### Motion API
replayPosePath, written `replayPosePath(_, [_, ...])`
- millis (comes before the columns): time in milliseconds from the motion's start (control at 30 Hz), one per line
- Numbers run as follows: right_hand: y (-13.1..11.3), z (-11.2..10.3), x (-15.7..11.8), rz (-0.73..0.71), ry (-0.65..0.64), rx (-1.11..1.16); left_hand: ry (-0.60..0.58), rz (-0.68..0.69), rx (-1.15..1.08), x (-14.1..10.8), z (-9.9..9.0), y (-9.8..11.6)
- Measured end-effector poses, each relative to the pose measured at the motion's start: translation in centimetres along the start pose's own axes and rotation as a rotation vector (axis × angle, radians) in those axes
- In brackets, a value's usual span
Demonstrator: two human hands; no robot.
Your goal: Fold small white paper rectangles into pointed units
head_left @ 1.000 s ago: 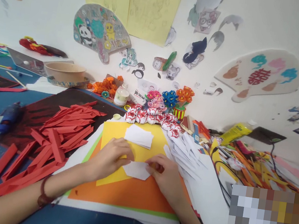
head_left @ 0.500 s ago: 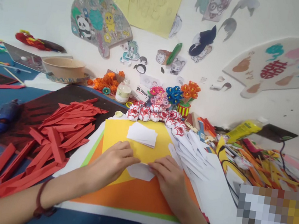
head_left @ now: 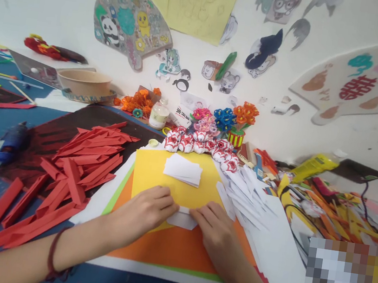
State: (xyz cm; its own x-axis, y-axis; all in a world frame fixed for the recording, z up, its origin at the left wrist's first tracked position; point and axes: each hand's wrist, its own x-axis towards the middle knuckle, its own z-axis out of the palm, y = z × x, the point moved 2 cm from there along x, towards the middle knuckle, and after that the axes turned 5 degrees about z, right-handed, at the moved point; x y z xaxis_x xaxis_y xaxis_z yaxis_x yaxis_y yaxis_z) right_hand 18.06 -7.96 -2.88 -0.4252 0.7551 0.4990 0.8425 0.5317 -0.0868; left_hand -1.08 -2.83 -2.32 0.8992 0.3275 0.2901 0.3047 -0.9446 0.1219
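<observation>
A small white sheet of paper lies over the yellow and orange sheets, its far edge turned over in a narrow fold. My left hand pinches the left end of that fold, fingers closed. At the right end, my right hand grips the same paper between thumb and fingers. Just beyond my hands, a stack of white paper slips rests on the yellow sheet. Nearer to me the orange sheet shows under my wrists.
Folded red paper strips are heaped at left, beside a blue glue gun. White paper strips lie at right. Red-and-white paper balls line the back. A yellow bottle and cluttered scraps sit far right.
The paper's far edge now shows a wider folded band between my fingers. Both hands stay on the paper, and the whole view has shifted slightly.
</observation>
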Motion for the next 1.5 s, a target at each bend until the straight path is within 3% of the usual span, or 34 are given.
replayPosePath(367, [-0.5, -0.6, 0.3, -0.067, -0.084, -0.128, -0.044, 0.055, 0.115, 0.1, -0.5, -0.2])
replayPosePath(600, [-0.3, -0.4, 0.1, -0.017, -0.129, -0.084, 0.008, 0.073, 0.224, -0.4, -1.6, -0.8])
replayPosePath(900, [0.2, -0.9, -0.7, 0.098, -0.296, -0.006, -0.07, 0.081, 0.249, -0.8, -1.5, 0.1])
replayPosePath(1100, [0.3, -0.6, -0.9, 0.13, -0.278, 0.029, -0.072, -0.032, 0.019, -0.5, -1.7, -0.8])
replayPosePath(1233, [0.2, -0.3, -0.8, 0.119, -0.216, 0.03, 0.061, -0.205, -0.191, 0.0, -1.9, -1.5])
replayPosePath(1333, [0.2, -0.3, -0.9, 0.087, -0.184, 0.006, 0.135, -0.314, -0.186, 0.4, -1.6, -1.5])
replayPosePath(1500, [0.3, -0.7, -0.8, 0.204, -0.136, 0.147, 0.079, -0.348, -0.179, 0.8, -0.5, -1.4])
